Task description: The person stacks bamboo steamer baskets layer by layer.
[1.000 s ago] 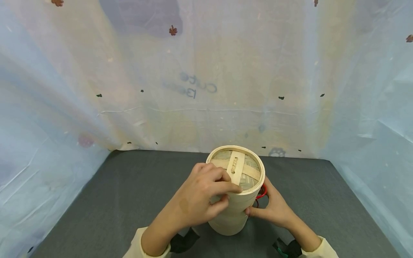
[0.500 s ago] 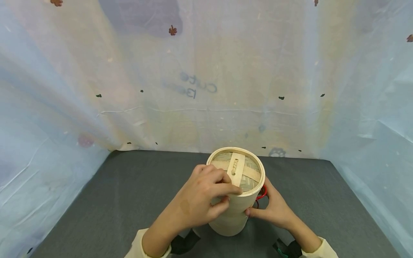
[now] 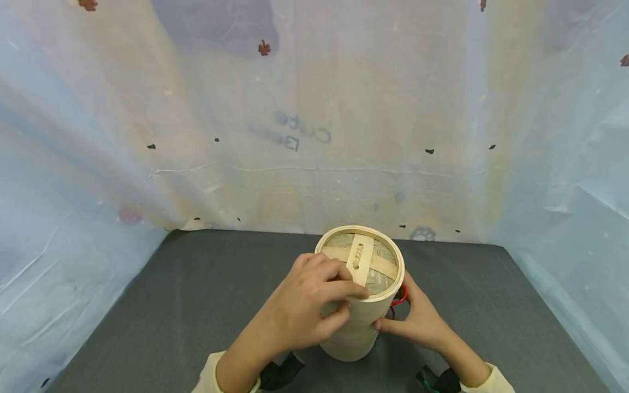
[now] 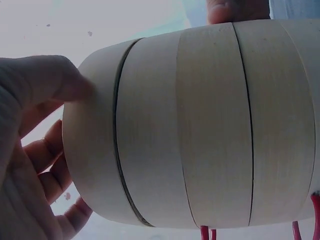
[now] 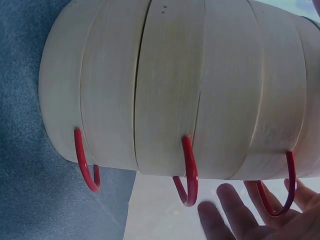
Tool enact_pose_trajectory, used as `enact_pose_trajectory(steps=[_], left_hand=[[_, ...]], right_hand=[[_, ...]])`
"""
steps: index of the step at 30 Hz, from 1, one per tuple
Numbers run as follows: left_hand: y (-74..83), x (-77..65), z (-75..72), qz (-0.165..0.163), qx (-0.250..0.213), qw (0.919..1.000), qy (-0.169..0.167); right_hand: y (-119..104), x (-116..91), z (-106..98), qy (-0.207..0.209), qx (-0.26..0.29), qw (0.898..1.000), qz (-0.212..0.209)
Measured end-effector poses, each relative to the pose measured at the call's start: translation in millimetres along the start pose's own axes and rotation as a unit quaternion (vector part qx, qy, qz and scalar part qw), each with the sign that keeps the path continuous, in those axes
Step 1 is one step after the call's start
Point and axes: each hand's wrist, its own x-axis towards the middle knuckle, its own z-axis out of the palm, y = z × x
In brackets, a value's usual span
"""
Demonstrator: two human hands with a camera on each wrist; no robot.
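A tall round stack of pale bamboo steamers stands upright, topped by a woven lid with a wooden strip and a cord loop. My left hand holds the lid by its near left rim: its index finger lies at the edge, and the thumb presses the lid's side in the left wrist view. My right hand grips the stack's right side, thumb toward me, other fingers partly hidden behind. Red looped handles stick out from the side, one beside the fingers in the right wrist view.
The stack rests on a dark grey cloth-covered table. Pale, translucent sheeting hangs behind it and along both sides. Black straps sit at the wrists, next to light sleeves.
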Motion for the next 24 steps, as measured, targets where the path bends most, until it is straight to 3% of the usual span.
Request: enact_pose_trajectory(steps=[5, 17, 24], left_hand=[[-7.1, -4.8, -2.8, 0.007, -0.020, 0.9989, 0.042], [-23.3, -22.1, -18.2, -0.068, -0.048, 0.9932, 0.082], [-32.5, -26.6, -25.8, -0.125, -0.032, 0.9888, 0.075]], right_hand=[[2, 2, 0, -0.005, 0.011, 1.000, -0.013], [6, -1, 0, -0.009, 0.021, 1.000, -0.021], [-2, 8, -26, -0.014, 0.020, 0.993, -0.112]])
